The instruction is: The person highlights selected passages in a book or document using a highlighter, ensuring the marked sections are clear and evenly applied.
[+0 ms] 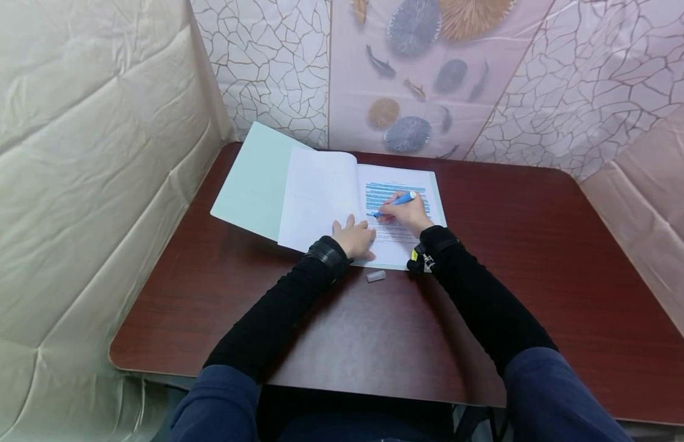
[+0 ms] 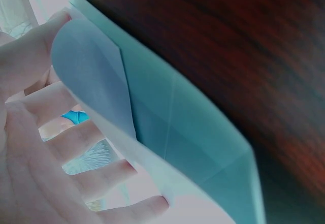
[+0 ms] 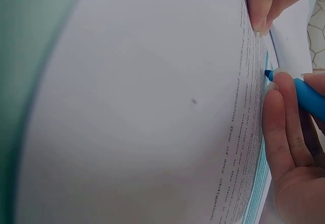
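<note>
My right hand pinches a blue highlighter, its dark tip touching the printed page of an open folder. Blue highlighted lines cover the upper part of the text; lines below are plain. In the right wrist view the highlighter meets the page beside a blue stripe. My left hand rests with spread fingers on the papers near the fold, at the lower left of the printed page. The left wrist view shows the straight fingers against a curled sheet above the green cover.
The folder's pale green cover lies spread to the left, with a white blank sheet beside it. A small grey cap sits on the dark red-brown table just below the folder. Patterned cloth hangs behind the table.
</note>
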A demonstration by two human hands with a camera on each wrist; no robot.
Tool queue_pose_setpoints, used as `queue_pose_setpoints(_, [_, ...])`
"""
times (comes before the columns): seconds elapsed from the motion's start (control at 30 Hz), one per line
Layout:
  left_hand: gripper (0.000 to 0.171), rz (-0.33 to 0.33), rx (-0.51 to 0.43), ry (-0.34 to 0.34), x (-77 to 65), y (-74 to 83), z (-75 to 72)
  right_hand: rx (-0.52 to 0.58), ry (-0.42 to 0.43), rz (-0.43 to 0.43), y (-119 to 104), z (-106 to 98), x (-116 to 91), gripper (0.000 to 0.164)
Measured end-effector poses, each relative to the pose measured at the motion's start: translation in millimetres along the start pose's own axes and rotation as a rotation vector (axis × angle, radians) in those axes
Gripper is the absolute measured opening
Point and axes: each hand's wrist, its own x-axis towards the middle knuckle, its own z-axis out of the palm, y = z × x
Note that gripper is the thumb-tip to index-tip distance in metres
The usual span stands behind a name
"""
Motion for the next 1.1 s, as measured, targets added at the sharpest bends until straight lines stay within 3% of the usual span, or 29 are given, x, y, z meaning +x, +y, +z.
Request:
queue_pose_setpoints(0.57, [0.06,0.001,0.0,0.002,0.0,-0.7,-0.2,0.049,-0.029,-0.01,-2,-4,-5,0.013])
queue_pose_setpoints(0.87, [0.06,0.003,0.014,0.001,-0.2,-0.6,0.2,0.066,-0.054,0.017,-17,-7,-15,0.013])
queue_pose_setpoints(1.1, [0.059,0.006,0.008,0.001,-1.7,-0.3,-0.9,0.049,-0.038,0.011,-7,-8,-9,0.018])
